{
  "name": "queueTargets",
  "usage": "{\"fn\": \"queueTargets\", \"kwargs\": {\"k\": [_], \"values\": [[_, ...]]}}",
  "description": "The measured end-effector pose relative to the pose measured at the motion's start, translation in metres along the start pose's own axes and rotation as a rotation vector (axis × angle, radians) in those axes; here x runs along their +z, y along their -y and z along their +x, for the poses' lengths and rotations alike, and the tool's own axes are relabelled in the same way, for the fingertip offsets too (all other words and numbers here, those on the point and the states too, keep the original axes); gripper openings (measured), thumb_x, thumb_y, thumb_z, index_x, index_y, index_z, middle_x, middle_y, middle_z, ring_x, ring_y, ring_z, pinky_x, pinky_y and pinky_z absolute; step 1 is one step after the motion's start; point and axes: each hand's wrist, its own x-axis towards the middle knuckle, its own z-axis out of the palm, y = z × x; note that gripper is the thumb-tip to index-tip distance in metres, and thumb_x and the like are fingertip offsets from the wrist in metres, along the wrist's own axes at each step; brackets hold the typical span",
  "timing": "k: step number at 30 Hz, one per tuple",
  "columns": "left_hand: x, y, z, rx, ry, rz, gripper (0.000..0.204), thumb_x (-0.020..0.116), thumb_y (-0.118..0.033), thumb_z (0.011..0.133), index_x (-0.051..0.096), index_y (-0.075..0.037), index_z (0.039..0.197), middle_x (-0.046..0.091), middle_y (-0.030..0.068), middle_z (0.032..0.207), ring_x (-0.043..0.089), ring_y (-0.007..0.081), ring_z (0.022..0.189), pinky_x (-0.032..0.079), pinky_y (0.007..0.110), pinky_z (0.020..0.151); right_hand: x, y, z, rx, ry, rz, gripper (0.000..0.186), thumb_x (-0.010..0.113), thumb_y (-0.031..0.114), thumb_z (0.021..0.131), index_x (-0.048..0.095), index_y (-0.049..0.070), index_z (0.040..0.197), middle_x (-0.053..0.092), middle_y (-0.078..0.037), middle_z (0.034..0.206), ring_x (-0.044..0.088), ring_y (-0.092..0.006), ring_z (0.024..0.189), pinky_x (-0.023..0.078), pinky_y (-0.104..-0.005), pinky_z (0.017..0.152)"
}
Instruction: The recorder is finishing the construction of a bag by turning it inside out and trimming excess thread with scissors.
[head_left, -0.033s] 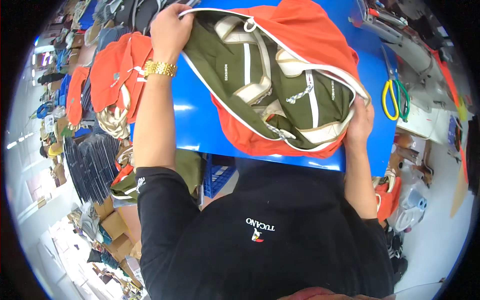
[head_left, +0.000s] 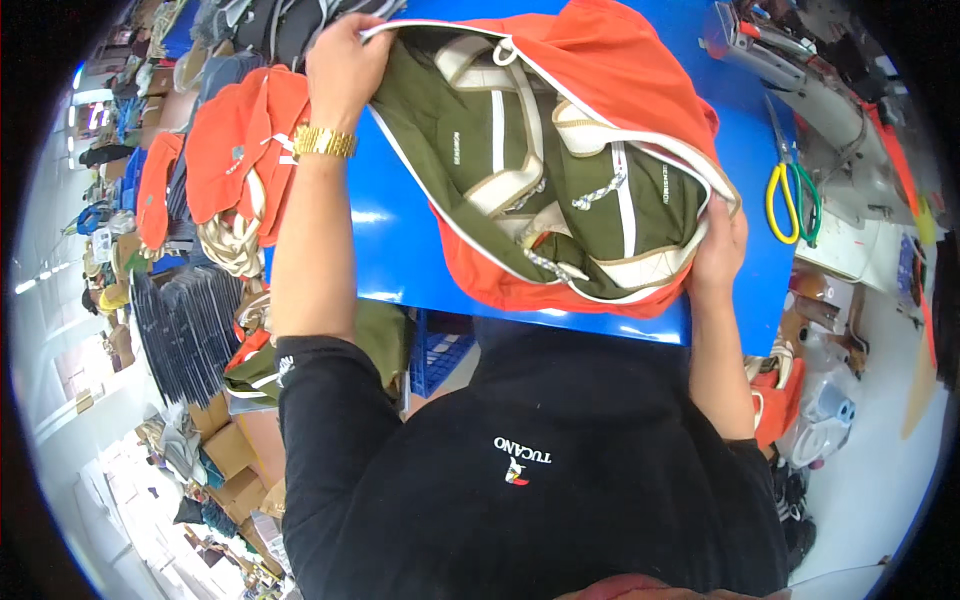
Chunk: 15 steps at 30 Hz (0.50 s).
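Note:
A large orange bag (head_left: 620, 70) lies over the blue tabletop with its white-edged mouth spread wide. Inside it shows olive-green fabric (head_left: 420, 120) with cream straps, white strips and short twisted cords. At the upper left, my left hand (head_left: 345, 75), with a gold watch at the wrist, pinches the bag's white edge. My right hand (head_left: 718, 250) grips the white-trimmed rim at the right end, its fingers partly hidden by the fabric. Between both hands, the mouth is held apart.
Scissors (head_left: 771, 200) with one yellow and one green handle lie right of the bag on the blue table (head_left: 385, 250). A sewing machine (head_left: 830, 130) stands at the far right. Orange bags (head_left: 225, 170) are piled left, above stacked dark flat pieces (head_left: 185, 325). A blue crate (head_left: 440, 350) sits below the table.

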Motion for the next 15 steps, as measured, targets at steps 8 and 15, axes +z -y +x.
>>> {"fn": "queueTargets", "kwargs": {"k": [8, 15], "values": [[-0.007, 0.02, -0.031, -0.284, 0.358, -0.434, 0.033, 0.071, -0.031, 0.09, 0.074, 0.0, 0.099, 0.069, 0.0061, 0.071, 0.064, 0.013, 0.06, 0.05, 0.03, 0.055, 0.009, 0.009, 0.001, -0.097, 0.117, -0.065, 0.03, 0.051, 0.022, 0.104, 0.063, -0.001, 0.121, 0.065, -0.004, 0.113, 0.058, -0.0124, 0.104, 0.044, -0.0275, 0.094], [-0.145, -0.059, 0.081, -0.014, -0.358, -0.026, 0.026, 0.062, -0.018, 0.089, 0.075, -0.006, 0.108, 0.074, 0.0171, 0.087, 0.071, 0.0227, 0.077, 0.053, 0.034, 0.074, 0.113, 0.048, -0.041, -0.387, 0.733, -0.263, 0.02, 0.065, 0.002, 0.087, 0.059, -0.001, 0.106, 0.065, -0.02, 0.089, 0.07, -0.03, 0.086, 0.051, -0.0362, 0.072]]}}
